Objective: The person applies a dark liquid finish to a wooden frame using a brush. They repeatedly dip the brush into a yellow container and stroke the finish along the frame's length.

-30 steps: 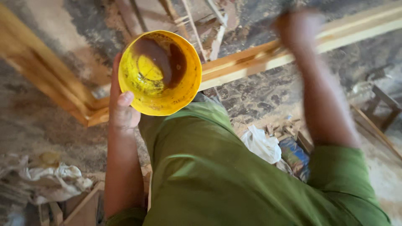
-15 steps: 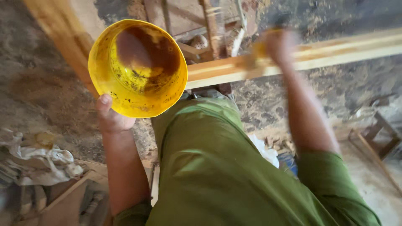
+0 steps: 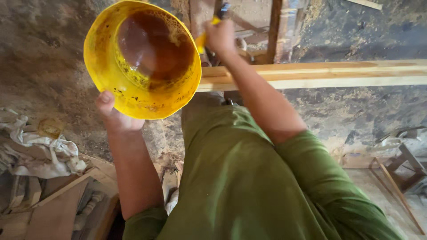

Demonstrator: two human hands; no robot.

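Above the floor: left hand [image 3: 116, 116] clamps the round yellow plastic bowl [image 3: 142, 60], its brown liquid [image 3: 153, 46] tilted.
Handling: light, slippery; hold under the rim.
Right hand [image 3: 221, 35]: closed around a yellow-handled brush [image 3: 202, 41].

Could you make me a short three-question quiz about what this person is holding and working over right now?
1. True or false: the yellow bowl is empty.
2. Which hand grips the bowl's lower rim? A) left hand B) right hand C) both
3. Fill in: the right hand holds the yellow handle of a tool beside the bowl's rim, above a long pale ____ beam.

Key:
1. False; dark brown liquid sits inside it.
2. A; the thumb rests on the rim while the right hand is at the tool.
3. Wooden; it runs level across the view, over the dusty floor.
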